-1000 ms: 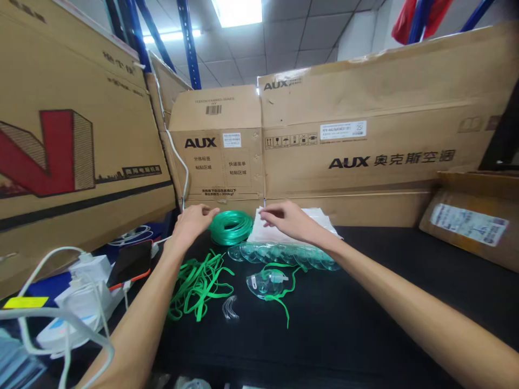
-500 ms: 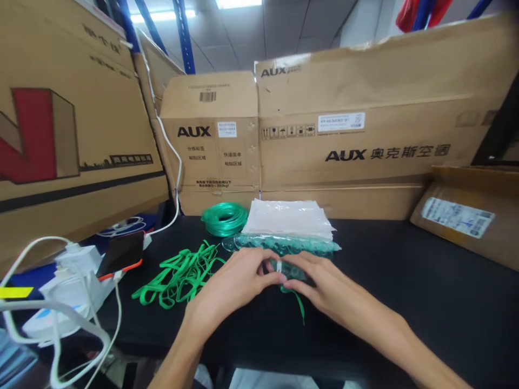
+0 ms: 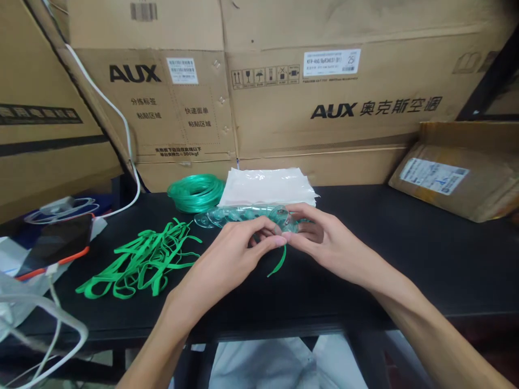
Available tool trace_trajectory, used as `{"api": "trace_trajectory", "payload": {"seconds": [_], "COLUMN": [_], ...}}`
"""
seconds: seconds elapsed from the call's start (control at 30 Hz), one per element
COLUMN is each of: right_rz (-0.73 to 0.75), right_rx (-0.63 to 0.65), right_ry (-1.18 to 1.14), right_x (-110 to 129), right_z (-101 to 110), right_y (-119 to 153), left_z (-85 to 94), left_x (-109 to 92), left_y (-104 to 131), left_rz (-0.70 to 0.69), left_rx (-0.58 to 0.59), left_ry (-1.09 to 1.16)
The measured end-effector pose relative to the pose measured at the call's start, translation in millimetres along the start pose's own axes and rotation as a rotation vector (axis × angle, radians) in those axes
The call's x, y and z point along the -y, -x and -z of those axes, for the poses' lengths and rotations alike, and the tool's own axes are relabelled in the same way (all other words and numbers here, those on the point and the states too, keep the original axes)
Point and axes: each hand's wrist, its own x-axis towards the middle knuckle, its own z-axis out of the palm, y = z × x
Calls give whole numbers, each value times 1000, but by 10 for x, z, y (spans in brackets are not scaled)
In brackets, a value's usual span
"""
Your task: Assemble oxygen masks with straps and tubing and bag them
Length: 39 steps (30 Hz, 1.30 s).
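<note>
Presently, one clear mask, between your two hands, before a row of clear masks on the black table. Your left hand: curled, thumb and forefinger nearly closed at the mask's near edge; exact grip hidden. Your right hand: half-curled, fingers and thumb closed about the mask's right side. One green strap, trailing loose beneath your fingertips.

Risks, as judged: thin plastic, liable to crease or spring away if you pinch unevenly; loose strap, liable to be tugged if your fingers catch it; masks behind, liable to be pushed out of line if your knuckles stray back.

Containers: one cardboard carton, at your far right, labelled, contents not visible. White plastic packets, stacked flat behind the row; whether anything is inside, you cannot tell from here.
</note>
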Motion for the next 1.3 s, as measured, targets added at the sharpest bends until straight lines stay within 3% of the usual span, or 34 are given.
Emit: {"api": "trace_trajectory", "payload": {"seconds": [0.3, 0.5, 0.57, 0.63, 0.77, 0.9, 1.07, 1.2, 1.3], "right_rz": [-82, -166, -200, -212, -193, -185, -171, -124, -141], "right_rx": [46, -110, -159, -125, 66, 161, 194, 293, 294], "right_ry": [117, 265, 340, 357, 221, 117, 83, 200, 263], "right_x": [71, 89, 83, 84, 115, 126, 166, 243, 282], "right_z": [51, 587, 760, 820, 628, 406, 362, 355, 330], "right_y": [14, 67, 99, 123, 119, 87, 120, 160, 162], "left_z": [-48, 141, 191, 166, -82, -297, -323, -328, -347], "left_x": [-44, 153, 156, 96, -65, -83, -14, 12, 1], "left_y": [0, 13, 17, 10, -36, -81, -85, -61, -52], "left_rz": [-66, 4, 25, -11, -91, -28, 7, -44, -77], "left_rx": [-7, -98, -124, -142, -208, -184, -112, -57, -66], "left_ry": [-105, -346, -331, -258, -167, -82, -166, -221, -259]}}
